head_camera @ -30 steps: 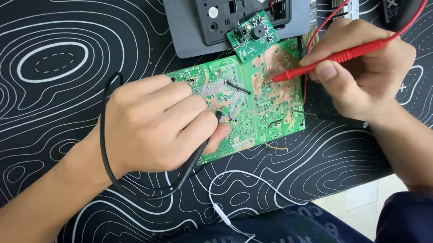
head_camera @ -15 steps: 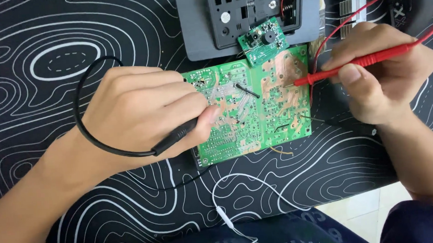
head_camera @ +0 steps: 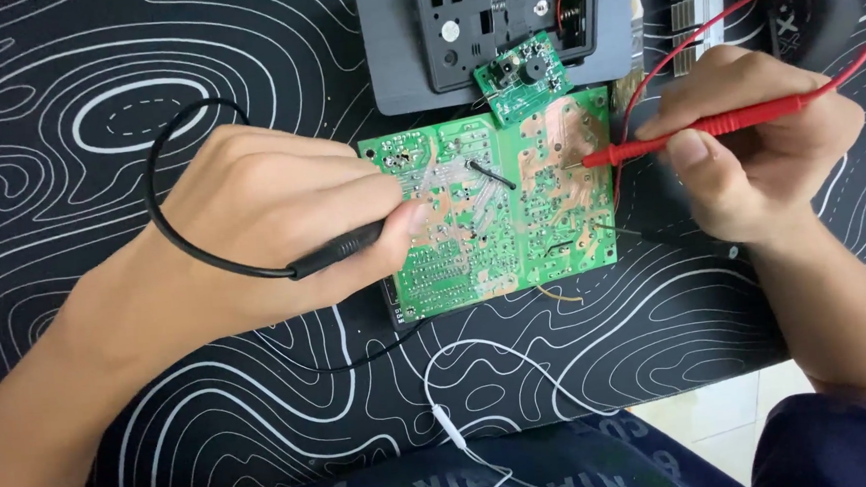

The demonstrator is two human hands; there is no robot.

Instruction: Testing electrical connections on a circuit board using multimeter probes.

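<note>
A green circuit board (head_camera: 512, 229) lies solder side up on a black mat with white contour lines. My left hand (head_camera: 281, 223) grips a black test probe (head_camera: 338, 249), its tip end hidden under my thumb at the board's left part. My right hand (head_camera: 757, 138) pinches a red test probe (head_camera: 707, 128) whose metal tip touches the board's upper right area. A small green board (head_camera: 521, 80) sits tilted at the big board's top edge.
A dark grey plastic housing (head_camera: 499, 19) lies just behind the boards. The red lead (head_camera: 839, 8) loops up to a dark device at the top right. The black lead (head_camera: 165, 200) arcs left of my hand. A thin white cable (head_camera: 454, 423) runs off the mat's near edge.
The view has shifted so the board sits lower and further right. My left hand has pulled back leftward, uncovering more of the board's left side. The red probe stays on the board.
</note>
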